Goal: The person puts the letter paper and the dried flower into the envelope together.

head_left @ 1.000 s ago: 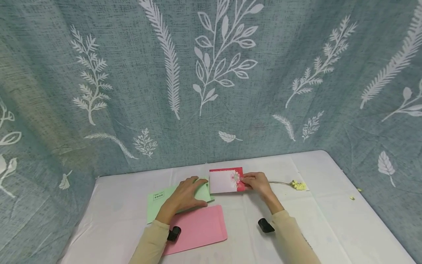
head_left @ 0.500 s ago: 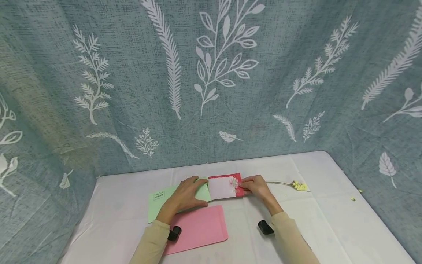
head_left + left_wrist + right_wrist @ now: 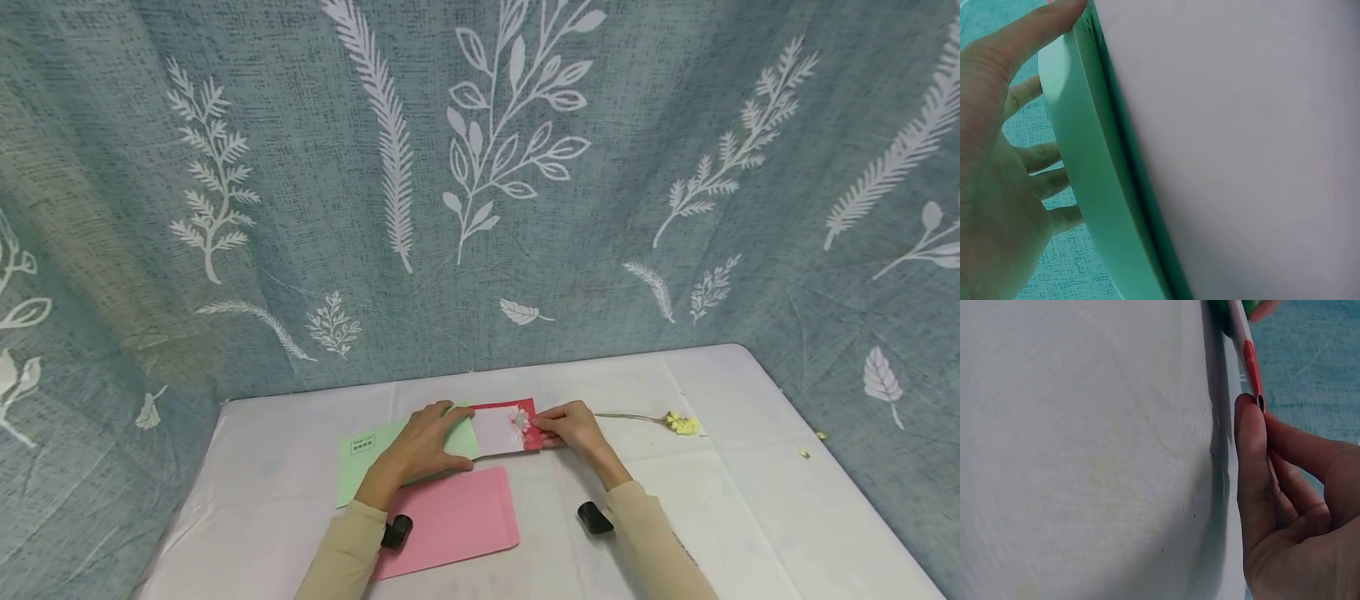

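Note:
A pale green envelope [image 3: 358,471] with a small printed box at its left lies at the left of the table. My left hand [image 3: 423,446] grips it across, thumb on its near edge and fingers on its far edge. In the left wrist view the green envelope [image 3: 1082,137] bulges a little. My right hand [image 3: 572,427] pinches the right end of a red-and-white card [image 3: 497,432] with a flower print. The card's left part is hidden in the envelope's mouth. In the right wrist view, thumb and fingertips hold the card's red end [image 3: 1250,365].
A pink envelope [image 3: 457,521] lies just in front of the green one, partly under my left forearm. A sprig of yellow flowers [image 3: 680,423] lies to the right, its stem toward my right hand. A patterned blue-grey curtain [image 3: 420,208] hangs behind the white table [image 3: 637,550].
The right hand has moved the card left and toward me, from beside the green envelope's open end to partly inside it. The left hand has kept its hold on the envelope.

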`<state>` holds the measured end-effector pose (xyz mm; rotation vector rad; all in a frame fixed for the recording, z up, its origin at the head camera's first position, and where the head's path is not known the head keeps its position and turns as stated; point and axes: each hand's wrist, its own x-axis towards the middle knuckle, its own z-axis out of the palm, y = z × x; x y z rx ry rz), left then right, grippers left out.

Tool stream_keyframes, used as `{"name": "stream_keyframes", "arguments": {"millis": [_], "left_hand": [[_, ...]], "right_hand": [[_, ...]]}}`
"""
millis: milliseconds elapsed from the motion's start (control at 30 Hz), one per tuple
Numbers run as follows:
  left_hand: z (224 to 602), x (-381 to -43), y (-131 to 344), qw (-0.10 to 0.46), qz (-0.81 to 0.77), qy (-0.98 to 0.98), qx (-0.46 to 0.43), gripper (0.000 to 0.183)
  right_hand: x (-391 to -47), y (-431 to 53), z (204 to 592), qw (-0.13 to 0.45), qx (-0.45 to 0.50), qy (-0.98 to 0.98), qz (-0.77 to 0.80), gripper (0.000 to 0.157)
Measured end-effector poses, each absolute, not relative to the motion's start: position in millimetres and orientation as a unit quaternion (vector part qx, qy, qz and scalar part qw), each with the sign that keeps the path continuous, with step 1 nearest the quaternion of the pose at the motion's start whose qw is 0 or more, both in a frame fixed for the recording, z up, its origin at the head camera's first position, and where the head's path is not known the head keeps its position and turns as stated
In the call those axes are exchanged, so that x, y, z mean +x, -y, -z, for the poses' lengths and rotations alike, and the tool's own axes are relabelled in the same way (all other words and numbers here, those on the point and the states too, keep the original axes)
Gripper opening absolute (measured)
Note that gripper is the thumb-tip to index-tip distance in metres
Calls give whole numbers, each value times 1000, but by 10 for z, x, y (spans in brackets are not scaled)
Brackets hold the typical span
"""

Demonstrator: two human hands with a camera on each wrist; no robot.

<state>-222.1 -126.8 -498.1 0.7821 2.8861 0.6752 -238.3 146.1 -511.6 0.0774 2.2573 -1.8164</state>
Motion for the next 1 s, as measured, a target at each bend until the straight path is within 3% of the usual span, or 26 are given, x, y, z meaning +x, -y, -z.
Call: {"name": "stream_keyframes", "arguments": {"millis": [1000], "left_hand": [[5003, -2268, 1256, 37, -210, -943, 257, 79]], "right_hand": [[-2421, -1083, 5190, 135, -7, -780, 611, 18]]}}
